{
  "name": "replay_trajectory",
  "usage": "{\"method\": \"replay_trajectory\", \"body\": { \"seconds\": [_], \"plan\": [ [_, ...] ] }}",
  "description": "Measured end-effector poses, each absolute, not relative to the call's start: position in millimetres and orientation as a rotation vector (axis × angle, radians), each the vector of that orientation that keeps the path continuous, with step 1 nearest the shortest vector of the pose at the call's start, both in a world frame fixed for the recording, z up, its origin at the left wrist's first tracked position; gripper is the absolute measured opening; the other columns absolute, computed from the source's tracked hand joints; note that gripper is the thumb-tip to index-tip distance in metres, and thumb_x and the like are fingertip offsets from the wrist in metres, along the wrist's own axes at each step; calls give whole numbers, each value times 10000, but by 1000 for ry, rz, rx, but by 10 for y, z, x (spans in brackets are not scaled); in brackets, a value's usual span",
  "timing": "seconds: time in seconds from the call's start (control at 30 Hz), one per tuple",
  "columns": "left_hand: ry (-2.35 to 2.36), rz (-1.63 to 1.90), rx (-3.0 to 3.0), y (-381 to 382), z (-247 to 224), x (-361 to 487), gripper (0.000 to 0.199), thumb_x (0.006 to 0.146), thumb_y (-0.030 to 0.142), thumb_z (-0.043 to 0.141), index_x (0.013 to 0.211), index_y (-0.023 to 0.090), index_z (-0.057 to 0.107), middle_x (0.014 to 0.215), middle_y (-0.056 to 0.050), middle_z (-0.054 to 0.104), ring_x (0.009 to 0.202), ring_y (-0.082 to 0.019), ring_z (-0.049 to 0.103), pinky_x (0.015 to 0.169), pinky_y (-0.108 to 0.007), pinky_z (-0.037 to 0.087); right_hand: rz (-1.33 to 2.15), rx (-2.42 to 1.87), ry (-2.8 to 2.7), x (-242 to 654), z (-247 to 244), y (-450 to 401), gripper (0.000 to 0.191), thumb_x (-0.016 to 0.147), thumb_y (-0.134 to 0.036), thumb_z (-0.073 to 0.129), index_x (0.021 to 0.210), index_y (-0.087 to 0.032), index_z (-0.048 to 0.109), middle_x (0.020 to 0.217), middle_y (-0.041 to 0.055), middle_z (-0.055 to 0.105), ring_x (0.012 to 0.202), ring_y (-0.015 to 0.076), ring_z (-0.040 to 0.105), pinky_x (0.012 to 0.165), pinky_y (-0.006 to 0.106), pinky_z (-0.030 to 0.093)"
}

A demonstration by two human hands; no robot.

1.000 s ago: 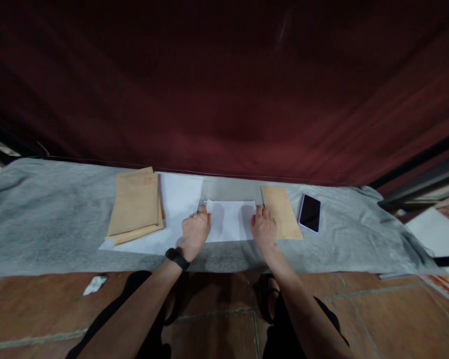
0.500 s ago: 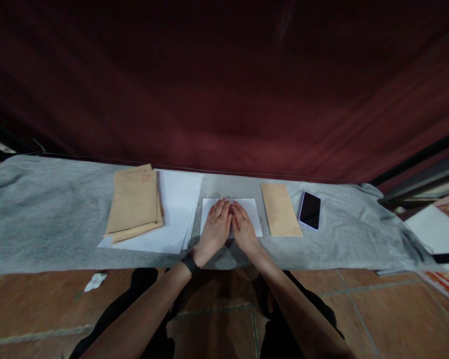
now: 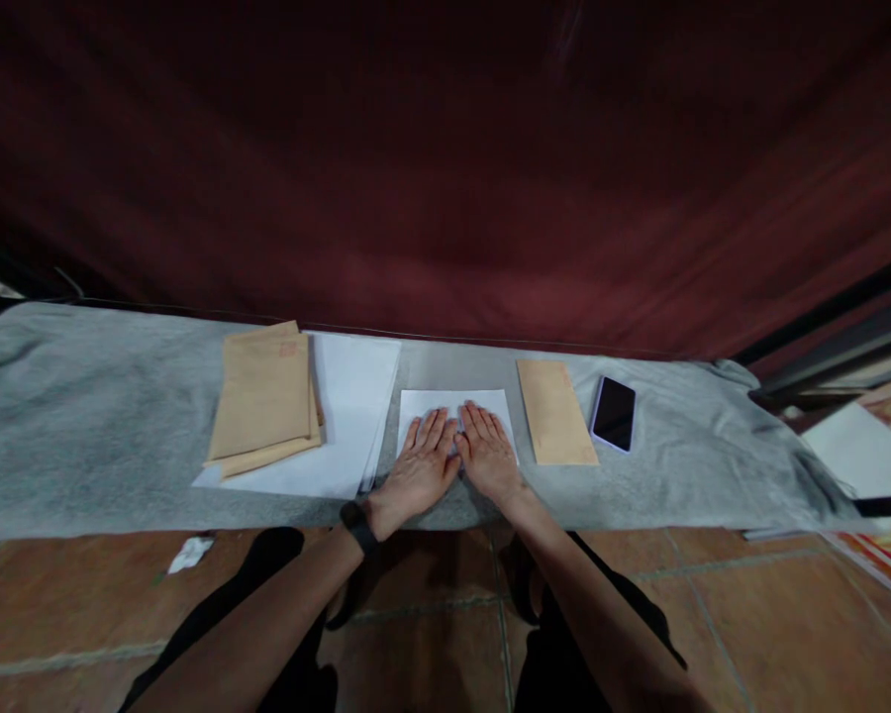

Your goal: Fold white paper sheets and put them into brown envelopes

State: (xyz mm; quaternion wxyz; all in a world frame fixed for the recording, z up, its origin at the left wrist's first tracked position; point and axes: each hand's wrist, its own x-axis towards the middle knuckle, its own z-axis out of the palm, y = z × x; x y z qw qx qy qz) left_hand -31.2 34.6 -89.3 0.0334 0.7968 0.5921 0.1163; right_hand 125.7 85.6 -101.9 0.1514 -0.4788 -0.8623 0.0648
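Note:
A white sheet of paper, seemingly folded, lies on the grey cloth in front of me. My left hand rests flat on its left part, fingers stretched forward. Flat on the right part is my right hand, its fingers also extended. The thumbs nearly meet at the middle of the sheet, and the palms hide its near edge. Just right of the paper, apart from my right hand, lies a brown envelope.
A phone lies beyond the envelope. To the left, several brown envelopes sit on a stack of white paper. Grey cloth covers the narrow bench. Dark red fabric rises behind it. A crumpled tissue is on the tiled floor.
Both hands have flattened and spread on the sheet, wrists turned outward; before, they were closer together with arched fingers. The sheet stays in place.

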Motion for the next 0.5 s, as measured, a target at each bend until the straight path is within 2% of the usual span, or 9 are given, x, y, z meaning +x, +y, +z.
{"method": "replay_trajectory", "body": {
  "seconds": [0.13,0.3,0.5],
  "plan": [
    [1667,263,2548,314,-819,-417,577,1002,366,455,1503,89,382,1606,-181,336,1520,-283,251,1238,-550,185,142,-1425,-2478,1321,-1032,896,552,1065,-357,289,1555,-108,338,1617,110,323,1512,225,281,1241,435,244],
    [1543,140,2658,277,-725,-502,457,995,215,435,1445,142,466,1559,-143,437,1476,-230,360,1235,-511,219,100,-1480,-2448,1372,-1045,913,565,1064,-370,287,1566,-112,310,1619,106,314,1509,227,289,1230,431,261],
    [1564,94,2674,258,-762,-503,501,935,112,407,1427,153,489,1550,-142,451,1468,-215,375,1234,-480,238,96,-1490,-2416,1380,-1030,905,556,1060,-357,301,1551,-99,345,1610,127,332,1503,251,302,1222,453,269]
  ]
}}
